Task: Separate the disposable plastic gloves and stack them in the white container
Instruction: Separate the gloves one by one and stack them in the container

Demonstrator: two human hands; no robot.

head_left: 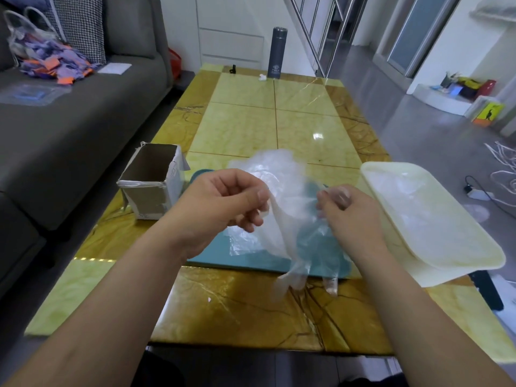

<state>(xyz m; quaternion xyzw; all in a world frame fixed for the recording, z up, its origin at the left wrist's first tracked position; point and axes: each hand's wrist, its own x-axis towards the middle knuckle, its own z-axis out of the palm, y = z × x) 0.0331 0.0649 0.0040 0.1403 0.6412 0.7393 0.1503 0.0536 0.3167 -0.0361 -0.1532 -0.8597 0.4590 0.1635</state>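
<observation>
Film this thin weighs next to nothing, so we judge that the glove (282,236) will drift, cling to itself and its neighbours, and slip away unless pinched firmly. It is soft and limp, and a hard tug would likely stretch or tear it. We think the best hold is at the open cuff edge, one layer to each side, drawn apart slowly. The left grip (223,202) pinches one upper edge between thumb and forefinger, with the other fingers curled under. The right grip (349,210) pinches the opposite edge at its fingertips. Between them, in the middle of the frame, the glove hangs above the counter (237,308), its finger ends dangling toward the lower centre. It looks clear to milky and crinkled, with faint glints. We cannot tell whether one glove or two stuck together are held. Behind it a loose pile of gloves (268,166) lies on a teal mat (251,261). The white container (458,272) sits at the right of the frame, and some clear film appears to lie inside it. A cardboard box (150,180) stands open at centre left.
</observation>
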